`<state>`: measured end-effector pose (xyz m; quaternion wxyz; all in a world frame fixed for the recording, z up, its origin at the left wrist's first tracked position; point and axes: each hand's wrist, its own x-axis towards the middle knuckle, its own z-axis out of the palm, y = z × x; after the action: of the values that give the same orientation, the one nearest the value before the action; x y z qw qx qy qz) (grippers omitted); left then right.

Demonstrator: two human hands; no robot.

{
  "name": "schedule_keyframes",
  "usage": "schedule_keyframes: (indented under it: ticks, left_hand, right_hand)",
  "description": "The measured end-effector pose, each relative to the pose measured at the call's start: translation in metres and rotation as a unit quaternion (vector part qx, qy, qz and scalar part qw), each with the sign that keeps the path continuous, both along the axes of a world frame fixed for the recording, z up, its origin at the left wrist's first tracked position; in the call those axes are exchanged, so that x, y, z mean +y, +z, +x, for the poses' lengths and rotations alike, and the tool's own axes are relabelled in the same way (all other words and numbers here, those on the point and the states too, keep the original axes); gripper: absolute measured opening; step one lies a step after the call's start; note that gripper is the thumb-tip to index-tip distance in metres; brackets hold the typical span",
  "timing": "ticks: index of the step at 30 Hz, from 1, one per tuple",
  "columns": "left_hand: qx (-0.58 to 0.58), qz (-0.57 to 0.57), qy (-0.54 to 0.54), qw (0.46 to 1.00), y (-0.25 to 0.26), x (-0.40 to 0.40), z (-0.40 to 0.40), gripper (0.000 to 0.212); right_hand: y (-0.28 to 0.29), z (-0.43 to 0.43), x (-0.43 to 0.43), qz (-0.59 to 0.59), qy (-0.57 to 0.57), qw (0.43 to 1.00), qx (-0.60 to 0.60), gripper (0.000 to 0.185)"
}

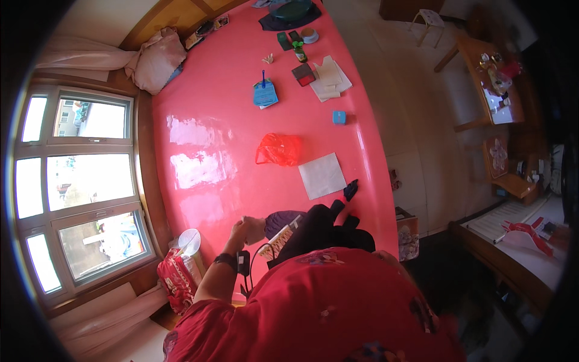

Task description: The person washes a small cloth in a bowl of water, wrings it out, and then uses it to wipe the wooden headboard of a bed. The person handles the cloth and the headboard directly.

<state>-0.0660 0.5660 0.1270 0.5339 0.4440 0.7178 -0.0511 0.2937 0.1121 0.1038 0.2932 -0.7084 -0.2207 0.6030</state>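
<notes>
My left hand is closed on the edge of a small pale cloth; a dark purple cloth lies just right of it. Little of my right hand shows at the right side of my red shirt; what its fingers do is hidden. Beside my black trousers rests a white rack-like thing with a row of light pieces. A black cable and a small black box hang near my left wrist. Ahead, a white zigzag-edged cloth square lies flat on the pink surface, below a crumpled red plastic bag.
Farther up the pink surface are a blue box, a blue card with a brush, a black-and-red case, pale cloths and a green bottle. Windows stand left; a wooden table stands right.
</notes>
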Motion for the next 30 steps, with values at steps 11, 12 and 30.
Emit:
schedule_keyframes:
  ticks: [11, 12, 30]
  left_hand:
    - [-0.1, 0.119, -0.201, 0.967, -0.029, -0.027, -0.161, 0.021]
    - [-0.113, 0.09, -0.139, 0.98, -0.035, -0.029, -0.172, 0.022]
    - [-0.545, -0.077, 0.466, 0.693, 0.021, 0.367, -0.194, 0.049]
  right_hand:
    - [-0.02, 0.03, 0.179, -0.073, 0.257, 0.962, -0.063, 0.037]
    - [-0.022, 0.031, 0.211, -0.073, 0.272, 0.957, -0.068, 0.035]
    - [0.114, -0.047, 0.733, 0.002, 0.266, 0.949, 0.172, 0.021]
